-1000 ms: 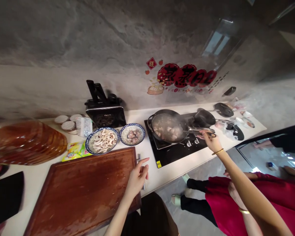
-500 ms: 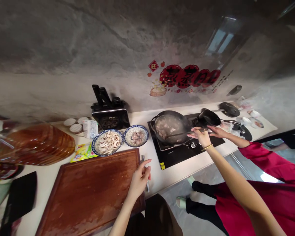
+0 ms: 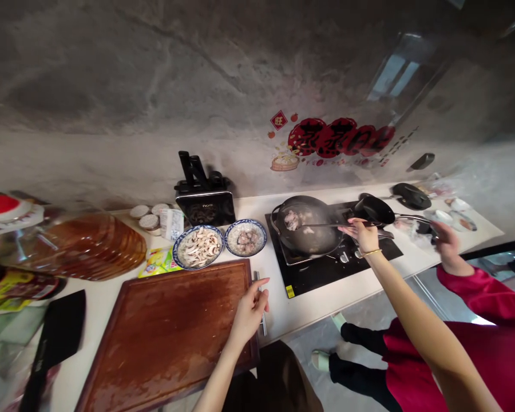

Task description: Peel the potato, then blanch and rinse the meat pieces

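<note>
My right hand [image 3: 364, 234], with a thin gold bracelet at the wrist, grips the handle of a long-handled ladle [image 3: 320, 225]. The ladle's head lies in the dark wok [image 3: 309, 249], under lumps of pale meat [image 3: 290, 220] on the wok's left side. Steam blurs the cloudy liquid there. Over the right edge of the wooden cutting board [image 3: 175, 326] hovers my left hand [image 3: 249, 312], holding nothing, its index finger stretched and the others loosely bent. Metal chopsticks or rods [image 3: 261, 320] lie just beside it.
Sliced mushrooms fill a patterned plate [image 3: 175, 254]; meat sits in a smaller plate [image 3: 264, 232]. A black saucepan [image 3: 375, 210] stands right of the wok. A co-worker's hand [image 3: 448, 246] is near its handle. Left are a cleaver [image 3: 62, 326] and large oil jug [image 3: 111, 246].
The co-worker's hand has moved right, away from my right hand. The ladle and meat have shifted toward the wok's far left. The view has turned slightly left.
</note>
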Demonstrator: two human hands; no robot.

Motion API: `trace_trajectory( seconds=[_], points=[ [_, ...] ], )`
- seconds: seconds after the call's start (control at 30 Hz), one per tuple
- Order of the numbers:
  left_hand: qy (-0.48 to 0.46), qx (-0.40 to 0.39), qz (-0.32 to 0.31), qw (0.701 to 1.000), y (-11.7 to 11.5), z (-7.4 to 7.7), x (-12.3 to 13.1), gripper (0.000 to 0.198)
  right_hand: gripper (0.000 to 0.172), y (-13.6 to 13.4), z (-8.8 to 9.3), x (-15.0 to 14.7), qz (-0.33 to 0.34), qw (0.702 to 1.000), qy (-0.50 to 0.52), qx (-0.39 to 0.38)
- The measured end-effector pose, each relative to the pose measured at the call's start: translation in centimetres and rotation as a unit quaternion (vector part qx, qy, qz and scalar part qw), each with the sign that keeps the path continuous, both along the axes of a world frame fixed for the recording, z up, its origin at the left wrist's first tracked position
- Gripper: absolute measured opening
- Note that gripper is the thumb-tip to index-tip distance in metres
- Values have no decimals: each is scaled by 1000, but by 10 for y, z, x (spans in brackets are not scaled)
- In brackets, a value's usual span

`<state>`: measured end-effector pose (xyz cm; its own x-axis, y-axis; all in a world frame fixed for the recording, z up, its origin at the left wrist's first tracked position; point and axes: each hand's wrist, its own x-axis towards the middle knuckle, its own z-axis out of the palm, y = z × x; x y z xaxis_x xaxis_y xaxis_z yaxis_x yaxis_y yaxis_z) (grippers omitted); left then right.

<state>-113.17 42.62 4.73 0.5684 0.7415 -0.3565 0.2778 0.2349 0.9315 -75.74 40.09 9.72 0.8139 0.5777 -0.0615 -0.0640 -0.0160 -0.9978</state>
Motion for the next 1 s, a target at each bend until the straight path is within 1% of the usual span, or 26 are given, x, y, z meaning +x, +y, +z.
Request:
trace_trajectory(
  seconds=[0.13,0.43,0.53,0.77,0.9,1.0],
  points=[
    [-7,5,-9,1000,-3,-2,3,49,18,-10,7,1,-30,1000,-8,1],
    [-11,10,-14,1000,-3,1,7,48,21,-24,18,1,-46,999,-15,10],
    [-10,11,-15,1000,-3,-1,6,48,21,-25,19,1,-43,999,-22,19],
    [-17,4,-7,1000,-5,-1,5,48,18,-24,19,3,-50,998,-27,5],
    [-14,10,-2,1000,-5,-2,1,48,18,-23,31,-6,-62,998,-18,10],
    [-12,9,6,1000,-3,-2,-2,46,20,-16,44,-21,-36,998,-38,23]
  ],
)
